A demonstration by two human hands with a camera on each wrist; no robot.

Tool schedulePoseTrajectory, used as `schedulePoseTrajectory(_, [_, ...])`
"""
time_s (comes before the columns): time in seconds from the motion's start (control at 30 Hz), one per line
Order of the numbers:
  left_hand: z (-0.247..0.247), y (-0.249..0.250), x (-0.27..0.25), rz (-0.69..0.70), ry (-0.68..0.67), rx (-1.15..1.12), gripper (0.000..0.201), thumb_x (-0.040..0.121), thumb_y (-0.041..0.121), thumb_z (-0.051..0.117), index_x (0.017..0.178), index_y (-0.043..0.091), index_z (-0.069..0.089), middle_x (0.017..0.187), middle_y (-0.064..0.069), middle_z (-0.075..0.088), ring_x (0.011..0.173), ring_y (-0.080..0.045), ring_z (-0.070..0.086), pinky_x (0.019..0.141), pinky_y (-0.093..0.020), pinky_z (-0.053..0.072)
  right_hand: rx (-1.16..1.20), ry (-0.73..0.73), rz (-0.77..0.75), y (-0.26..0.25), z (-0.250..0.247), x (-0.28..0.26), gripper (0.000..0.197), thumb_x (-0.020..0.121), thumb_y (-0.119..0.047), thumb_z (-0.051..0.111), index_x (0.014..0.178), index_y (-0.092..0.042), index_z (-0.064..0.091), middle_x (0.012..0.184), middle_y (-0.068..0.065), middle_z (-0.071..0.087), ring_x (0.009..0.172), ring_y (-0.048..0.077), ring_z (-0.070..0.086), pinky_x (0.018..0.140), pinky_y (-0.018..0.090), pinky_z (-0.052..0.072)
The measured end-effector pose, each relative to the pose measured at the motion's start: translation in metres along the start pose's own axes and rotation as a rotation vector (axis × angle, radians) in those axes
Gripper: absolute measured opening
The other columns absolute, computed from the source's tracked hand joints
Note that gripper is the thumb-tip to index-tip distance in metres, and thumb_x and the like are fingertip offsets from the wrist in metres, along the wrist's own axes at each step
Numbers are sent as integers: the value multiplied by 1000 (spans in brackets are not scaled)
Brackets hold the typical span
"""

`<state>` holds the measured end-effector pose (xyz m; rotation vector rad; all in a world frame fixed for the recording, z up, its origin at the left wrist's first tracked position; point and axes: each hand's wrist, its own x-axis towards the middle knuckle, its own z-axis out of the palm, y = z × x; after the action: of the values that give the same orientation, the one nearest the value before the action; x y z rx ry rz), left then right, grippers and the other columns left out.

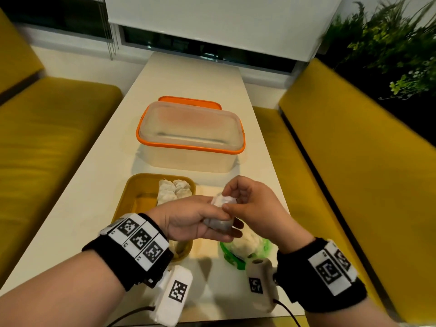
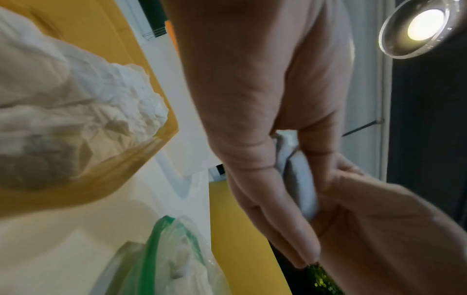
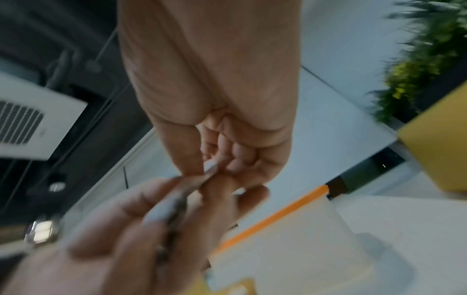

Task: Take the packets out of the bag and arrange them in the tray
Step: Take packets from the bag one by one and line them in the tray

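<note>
Both hands meet above the table's near end on one white crumpled packet (image 1: 220, 212). My left hand (image 1: 200, 220) holds its lower part between thumb and fingers, and the same packet (image 2: 298, 179) shows as a grey-white fold in the left wrist view. My right hand (image 1: 238, 199) pinches the packet's top; the right wrist view shows the packet (image 3: 174, 203) edge-on. The yellow tray (image 1: 139, 185) lies under my left hand with two white packets (image 1: 174, 190) at its far right. A clear bag with green trim (image 1: 245, 249) lies below the hands, with white packets inside.
A clear tub with an orange rim (image 1: 188, 138) stands beyond the tray, its orange lid (image 1: 188, 101) behind it. Yellow benches (image 1: 52, 128) flank the white table (image 1: 94, 197) on both sides. A plant (image 1: 396, 48) is at the far right.
</note>
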<state>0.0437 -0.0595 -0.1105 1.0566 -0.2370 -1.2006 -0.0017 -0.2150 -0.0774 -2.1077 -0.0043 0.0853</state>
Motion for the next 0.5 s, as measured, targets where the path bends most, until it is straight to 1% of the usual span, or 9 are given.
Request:
schedulePoseTrajectory(0.07, [-2, -2, -1, -1, 113, -36, 19, 90, -8, 46, 104, -2, 58, 89, -20, 69, 84, -31, 71, 79, -38, 58, -144, 118, -6, 12, 3, -1, 22, 78, -10, 71, 88, -27, 61, 85, -6, 65, 78, 11, 61, 67, 20, 50])
schedulePoseTrajectory(0.1, [-4, -3, -2, 7, 153, -55, 21, 90, -9, 43, 102, -3, 58, 83, -19, 69, 79, -30, 71, 73, -38, 60, -231, 157, 5, 18, -1, -3, 18, 79, -13, 71, 87, -27, 61, 82, -10, 63, 78, 9, 59, 65, 14, 45])
schedulePoseTrajectory(0.13, [-6, -3, -4, 18, 174, -71, 25, 91, -9, 40, 104, -2, 59, 81, -18, 67, 76, -29, 70, 68, -37, 61, -329, 147, 44, 26, -5, -5, 14, 80, -16, 70, 85, -26, 62, 79, -11, 61, 78, 10, 58, 64, 13, 42])
schedulePoseTrajectory(0.2, [-11, -3, -6, 36, 211, -99, 32, 91, -8, 38, 113, 2, 58, 81, -15, 64, 75, -27, 68, 64, -34, 59, -539, -9, 195, 40, -10, -13, 9, 80, -26, 69, 88, -26, 66, 83, -10, 62, 83, 13, 59, 70, 19, 45])
schedulePoseTrajectory(0.23, [-11, -1, -7, 41, 242, -106, 31, 92, -6, 39, 115, 4, 58, 81, -13, 63, 75, -26, 68, 63, -33, 59, -667, -103, 264, 48, -9, -17, 16, 79, -34, 69, 93, -27, 66, 88, -8, 63, 87, 14, 59, 75, 24, 47])
schedulePoseTrajectory(0.3, [-12, 1, -6, 52, 307, -105, 25, 93, -1, 44, 113, 4, 59, 77, -11, 61, 71, -24, 66, 62, -32, 59, -899, -184, 285, 61, 0, -21, 18, 78, -40, 66, 91, -29, 63, 88, -5, 60, 89, 19, 56, 76, 32, 45])
schedulePoseTrajectory(0.33, [-11, 2, -5, 62, 335, -92, 22, 94, 2, 46, 112, 4, 59, 74, -10, 60, 68, -22, 65, 60, -31, 59, -943, -176, 254, 65, 4, -23, 11, 78, -36, 63, 83, -27, 59, 82, -5, 56, 86, 21, 54, 72, 32, 40])
schedulePoseTrajectory(0.4, [-8, 3, -4, 77, 378, -64, 18, 94, 5, 48, 109, 5, 60, 71, -9, 58, 64, -20, 62, 58, -29, 58, -900, -119, 229, 72, 9, -25, 12, 78, -26, 56, 70, -24, 48, 73, -6, 50, 79, 23, 50, 69, 32, 34])
schedulePoseTrajectory(0.5, [-8, 1, -2, 82, 410, -16, 16, 94, 7, 52, 108, 4, 60, 73, -10, 60, 64, -20, 63, 58, -29, 58, -703, -29, 246, 78, 2, -27, 8, 84, -25, 58, 77, -25, 56, 75, -6, 56, 80, 21, 56, 71, 30, 41])
